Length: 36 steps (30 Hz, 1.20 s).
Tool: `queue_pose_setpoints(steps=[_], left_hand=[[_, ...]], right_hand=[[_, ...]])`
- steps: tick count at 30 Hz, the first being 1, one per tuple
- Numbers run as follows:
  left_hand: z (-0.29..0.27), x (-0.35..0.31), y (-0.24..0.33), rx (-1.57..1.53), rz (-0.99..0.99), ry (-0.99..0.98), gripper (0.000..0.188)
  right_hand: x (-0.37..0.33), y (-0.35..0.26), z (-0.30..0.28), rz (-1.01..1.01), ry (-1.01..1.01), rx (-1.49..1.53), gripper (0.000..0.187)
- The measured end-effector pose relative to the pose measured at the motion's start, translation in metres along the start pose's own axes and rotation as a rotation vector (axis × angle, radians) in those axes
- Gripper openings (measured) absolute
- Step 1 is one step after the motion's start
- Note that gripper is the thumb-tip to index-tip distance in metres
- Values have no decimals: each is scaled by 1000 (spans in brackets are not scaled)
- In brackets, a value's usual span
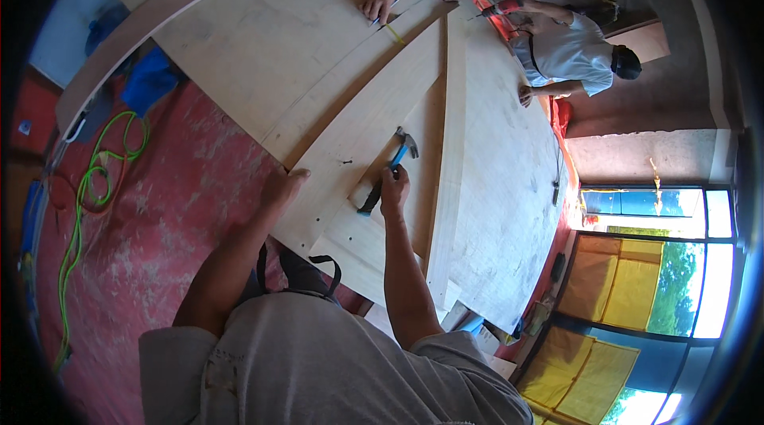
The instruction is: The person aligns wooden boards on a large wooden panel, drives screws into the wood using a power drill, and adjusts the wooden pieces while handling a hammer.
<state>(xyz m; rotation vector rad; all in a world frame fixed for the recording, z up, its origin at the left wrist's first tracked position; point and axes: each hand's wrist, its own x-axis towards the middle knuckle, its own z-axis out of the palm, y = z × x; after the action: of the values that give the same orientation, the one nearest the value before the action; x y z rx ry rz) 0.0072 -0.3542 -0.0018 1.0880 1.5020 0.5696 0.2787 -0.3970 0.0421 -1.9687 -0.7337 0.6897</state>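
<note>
My right hand is closed round the blue and black handle of a claw hammer. Its metal head points away from me, over a pale wooden board. At the board's left edge, my left hand grips the wood with the thumb on top; its other fingers are partly hidden. A small dark nail or screw shows on the board between my hands. Two dark spots dot the wood nearer to me. Right of the hammer runs a long wooden strip.
Large plywood sheets spread beneath the board. Across them, a co-worker's hand holds a pencil by a yellow tape measure. Another person holds a red drill. A green cord lies on the red floor covering at left.
</note>
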Motion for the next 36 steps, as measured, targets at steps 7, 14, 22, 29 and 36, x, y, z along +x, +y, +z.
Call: queue_pose_setpoints(steps=[7,14,22,29,36], left_hand=[[-8,-11,13,-42,22,-11,50],[-3,6,16,115,-118,7,57],[-8,-12,22,55,-103,-21,58],[-11,-17,28,102,-150,9,59],[-11,-18,28,130,-144,58,60]], right_hand=[[26,30,-11,199,-225,453,20],[42,-6,-7,346,-53,683,19],[23,-4,13,329,-20,587,18],[27,-4,5,327,-71,551,17],[22,-4,5,289,-162,507,19]])
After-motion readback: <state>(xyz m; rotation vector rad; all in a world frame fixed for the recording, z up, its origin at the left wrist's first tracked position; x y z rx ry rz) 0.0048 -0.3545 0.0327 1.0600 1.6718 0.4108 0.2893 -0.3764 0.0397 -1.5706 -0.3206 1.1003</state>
